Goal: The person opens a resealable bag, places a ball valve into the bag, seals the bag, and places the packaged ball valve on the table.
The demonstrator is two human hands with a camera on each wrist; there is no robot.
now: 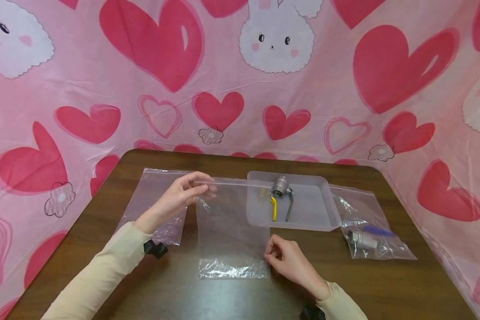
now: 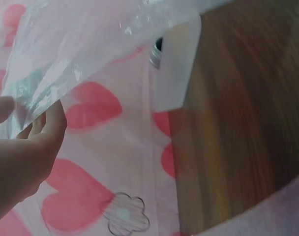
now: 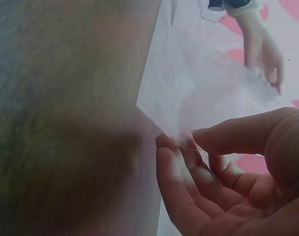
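Observation:
A clear zip-top plastic bag lies in the middle of the brown table, its top edge lifted. My left hand pinches that raised top edge at its left end. In the left wrist view the bag hangs over my left hand. My right hand pinches the bag's lower right corner against the table. In the right wrist view the thumb and fingers of my right hand close on the corner of the bag. A metal ball valve with a yellow handle lies in a translucent tray.
A second empty bag lies flat under my left hand. At the right, another bag holds a metal valve with a blue handle. Pink heart-print sheeting walls the table on three sides.

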